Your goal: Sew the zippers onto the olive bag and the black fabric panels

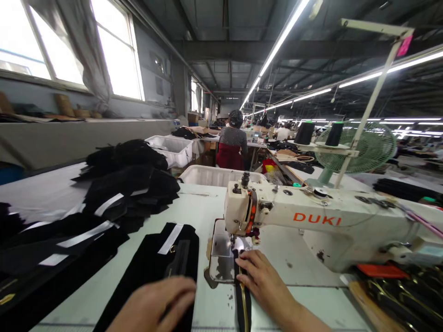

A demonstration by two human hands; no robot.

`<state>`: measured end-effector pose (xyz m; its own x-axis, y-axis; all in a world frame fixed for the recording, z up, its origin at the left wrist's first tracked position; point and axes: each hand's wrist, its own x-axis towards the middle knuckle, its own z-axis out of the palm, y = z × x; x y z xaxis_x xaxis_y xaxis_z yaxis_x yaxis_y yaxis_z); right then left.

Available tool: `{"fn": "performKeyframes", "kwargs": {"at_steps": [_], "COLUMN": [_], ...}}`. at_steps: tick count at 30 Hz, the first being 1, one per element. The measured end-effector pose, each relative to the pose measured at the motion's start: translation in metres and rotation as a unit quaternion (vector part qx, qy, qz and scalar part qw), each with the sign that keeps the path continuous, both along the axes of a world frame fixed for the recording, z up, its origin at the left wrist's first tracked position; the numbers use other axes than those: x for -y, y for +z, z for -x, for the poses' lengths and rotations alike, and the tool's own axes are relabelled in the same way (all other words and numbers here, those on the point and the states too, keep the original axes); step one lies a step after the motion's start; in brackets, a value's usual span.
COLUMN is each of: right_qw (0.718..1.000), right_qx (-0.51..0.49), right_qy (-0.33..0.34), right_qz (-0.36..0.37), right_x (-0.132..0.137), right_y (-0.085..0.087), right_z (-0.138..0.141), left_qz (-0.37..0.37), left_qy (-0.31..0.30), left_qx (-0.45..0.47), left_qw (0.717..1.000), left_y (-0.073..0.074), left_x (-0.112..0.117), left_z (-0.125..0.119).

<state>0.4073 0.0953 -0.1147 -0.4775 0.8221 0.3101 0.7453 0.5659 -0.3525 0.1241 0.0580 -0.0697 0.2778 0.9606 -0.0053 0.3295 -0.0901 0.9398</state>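
A black zipper (243,302) with a gold-coloured tooth line runs lengthwise from the table's front edge up to the needle area of a white sewing machine (277,207). My right hand (265,276) grips it from the right, fingertips on the strip just below the presser foot. Blurred by motion, my left hand (155,304) is over the lower part of a black fabric piece (162,258); whether it grips the cloth is unclear. That piece carries a white strip (171,239) and a small gold-coloured ring near its top.
Black fabric pieces (128,170) are piled at the left. White bins (214,176) stand behind the machine. More gold-toothed zippers (408,295) lie at the right, near thread cones (304,133) and a green fan (363,145). A person (231,143) sits ahead, facing away.
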Motion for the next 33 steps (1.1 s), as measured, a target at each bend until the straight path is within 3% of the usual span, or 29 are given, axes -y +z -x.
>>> {"fn": "performKeyframes", "kwargs": {"at_steps": [1,2,3,5,8,14,19,21,26,29,33], "right_qw": [1.000,1.000,1.000,0.999,0.999,1.000,1.000,1.000,0.993,0.987,0.977], "right_qx": [0.003,0.004,0.001,-0.013,-0.035,-0.020,0.001,0.005,0.005,0.010,0.007], "right_qy": [0.006,0.011,0.016,0.029,0.038,0.021,0.022,0.024,0.023,0.008,0.001], "right_qz": [-0.006,-0.010,-0.012,-0.009,0.000,0.005,0.001,-0.013,-0.114,-0.162,-0.214], "right_x": [0.000,0.001,0.003,0.008,0.015,0.016,0.016,0.016,0.016,0.017,0.015], "right_y": [0.000,0.000,0.001,0.003,0.003,0.001,0.007,0.005,-0.014,-0.022,-0.022], "right_z": [0.000,0.000,0.000,0.001,0.002,0.004,0.004,0.003,0.001,0.001,0.003], "left_qz": [-0.041,-0.140,-0.164,-0.180,-0.185,-0.158,-0.217,-0.281,-0.437,-0.496,-0.525], "left_qy": [0.002,-0.005,-0.008,-0.026,-0.067,-0.099,-0.011,-0.012,-0.113,-0.122,-0.120], "left_qx": [-0.053,-0.181,-0.214,-0.244,-0.239,-0.184,-0.195,-0.235,-0.301,-0.327,-0.375], "left_qw": [0.998,0.974,0.963,0.953,0.951,0.965,0.956,0.930,0.840,0.795,0.755], "left_y": [0.006,0.010,0.011,0.006,-0.010,-0.020,-0.034,-0.047,-0.076,-0.081,-0.080], "left_x": [-0.024,-0.048,-0.071,-0.106,-0.122,-0.103,-0.074,-0.057,-0.035,-0.037,-0.038], "left_z": [0.010,0.017,0.022,0.022,0.009,-0.038,-0.060,-0.057,-0.046,-0.045,-0.049]}}
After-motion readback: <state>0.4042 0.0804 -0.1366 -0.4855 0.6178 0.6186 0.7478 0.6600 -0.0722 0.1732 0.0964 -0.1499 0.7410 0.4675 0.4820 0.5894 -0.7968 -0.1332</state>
